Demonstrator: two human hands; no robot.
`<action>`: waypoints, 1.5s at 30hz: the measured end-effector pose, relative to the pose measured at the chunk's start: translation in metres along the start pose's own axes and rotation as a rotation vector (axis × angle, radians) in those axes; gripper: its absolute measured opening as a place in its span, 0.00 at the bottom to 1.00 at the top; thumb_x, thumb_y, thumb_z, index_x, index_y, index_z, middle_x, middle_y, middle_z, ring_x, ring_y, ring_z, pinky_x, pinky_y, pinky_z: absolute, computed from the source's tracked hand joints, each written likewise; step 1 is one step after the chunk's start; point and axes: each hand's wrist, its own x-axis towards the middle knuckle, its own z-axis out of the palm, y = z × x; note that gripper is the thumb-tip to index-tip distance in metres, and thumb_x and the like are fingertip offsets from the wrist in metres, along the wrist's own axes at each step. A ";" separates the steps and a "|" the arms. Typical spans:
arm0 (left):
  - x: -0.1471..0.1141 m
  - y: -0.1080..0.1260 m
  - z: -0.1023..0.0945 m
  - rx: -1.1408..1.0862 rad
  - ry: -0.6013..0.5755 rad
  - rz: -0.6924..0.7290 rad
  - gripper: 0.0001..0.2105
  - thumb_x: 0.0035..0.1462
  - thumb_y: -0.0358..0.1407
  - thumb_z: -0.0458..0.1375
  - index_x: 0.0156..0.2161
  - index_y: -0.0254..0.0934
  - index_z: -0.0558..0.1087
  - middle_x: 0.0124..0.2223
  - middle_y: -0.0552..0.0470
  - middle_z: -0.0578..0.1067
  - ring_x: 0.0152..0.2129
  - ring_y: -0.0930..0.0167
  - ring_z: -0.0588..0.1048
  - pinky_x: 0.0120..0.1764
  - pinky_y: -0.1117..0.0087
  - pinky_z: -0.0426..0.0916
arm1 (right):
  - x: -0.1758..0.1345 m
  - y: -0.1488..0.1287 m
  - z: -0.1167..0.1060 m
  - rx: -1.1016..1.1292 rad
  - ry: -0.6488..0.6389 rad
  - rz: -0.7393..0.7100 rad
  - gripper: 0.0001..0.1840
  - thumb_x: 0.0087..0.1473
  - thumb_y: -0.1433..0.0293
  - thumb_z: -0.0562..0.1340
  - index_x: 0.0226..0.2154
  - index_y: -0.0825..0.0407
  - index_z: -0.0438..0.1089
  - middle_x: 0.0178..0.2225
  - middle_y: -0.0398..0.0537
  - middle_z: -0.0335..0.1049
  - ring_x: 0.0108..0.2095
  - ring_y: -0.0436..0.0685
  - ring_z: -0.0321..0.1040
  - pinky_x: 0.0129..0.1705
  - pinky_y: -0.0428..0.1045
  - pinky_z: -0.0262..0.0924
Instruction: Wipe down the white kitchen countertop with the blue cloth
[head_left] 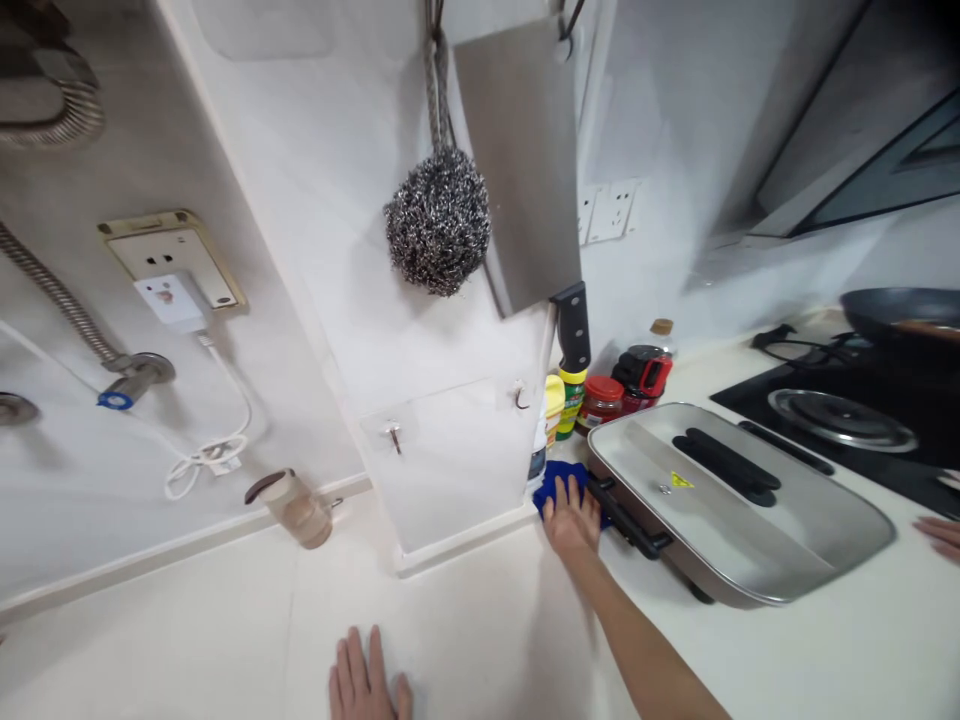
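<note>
My right hand presses down on a blue cloth, its fingers curved over it, on the counter between the wall corner and an electric pan. The cloth is partly hidden under my fingers. Just beside it is the black side handle of the pan, which has a glass lid on top. My left hand lies flat on the counter at the bottom of the view, fingers stretched out and holding nothing.
Several bottles and jars, including a red-lidded jar, stand behind the cloth. A cleaver and a steel scourer hang above. A plastic jug stands left. Right are a cooktop and another person's hand.
</note>
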 end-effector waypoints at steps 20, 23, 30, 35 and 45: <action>0.020 0.020 -0.036 -0.034 -0.157 -0.077 0.31 0.60 0.43 0.43 0.63 0.24 0.63 0.65 0.26 0.61 0.66 0.46 0.53 0.64 0.44 0.51 | -0.279 0.040 -0.163 0.223 -0.176 -0.403 0.33 0.64 0.59 0.53 0.68 0.37 0.46 0.71 0.38 0.42 0.70 0.67 0.41 0.67 0.65 0.49; 0.022 0.024 -0.042 -0.028 -0.187 -0.092 0.32 0.60 0.43 0.41 0.63 0.24 0.62 0.66 0.25 0.60 0.66 0.46 0.54 0.64 0.45 0.51 | -0.292 0.058 -0.179 0.251 -0.202 -0.404 0.33 0.63 0.62 0.54 0.68 0.37 0.47 0.71 0.38 0.42 0.70 0.67 0.41 0.67 0.66 0.50; 0.027 0.028 -0.050 -0.033 -0.234 -0.100 0.33 0.60 0.44 0.39 0.63 0.24 0.61 0.66 0.25 0.58 0.65 0.45 0.54 0.64 0.45 0.51 | -0.276 0.112 -0.178 0.187 -0.199 -0.336 0.32 0.63 0.62 0.53 0.67 0.38 0.50 0.70 0.40 0.46 0.69 0.67 0.43 0.66 0.67 0.51; 0.027 0.026 -0.046 -0.052 -0.244 -0.098 0.33 0.60 0.46 0.40 0.64 0.26 0.60 0.67 0.26 0.57 0.66 0.46 0.52 0.64 0.44 0.51 | -0.245 0.171 -0.165 0.084 -0.114 -0.186 0.29 0.64 0.60 0.51 0.66 0.40 0.55 0.69 0.41 0.51 0.69 0.66 0.44 0.66 0.66 0.50; 0.026 0.021 -0.040 -0.050 -0.275 -0.121 0.34 0.61 0.49 0.38 0.65 0.28 0.60 0.68 0.28 0.55 0.67 0.46 0.51 0.65 0.44 0.50 | -0.162 0.252 -0.126 -0.134 -0.062 0.115 0.31 0.62 0.57 0.45 0.64 0.47 0.58 0.68 0.46 0.53 0.69 0.66 0.42 0.67 0.65 0.43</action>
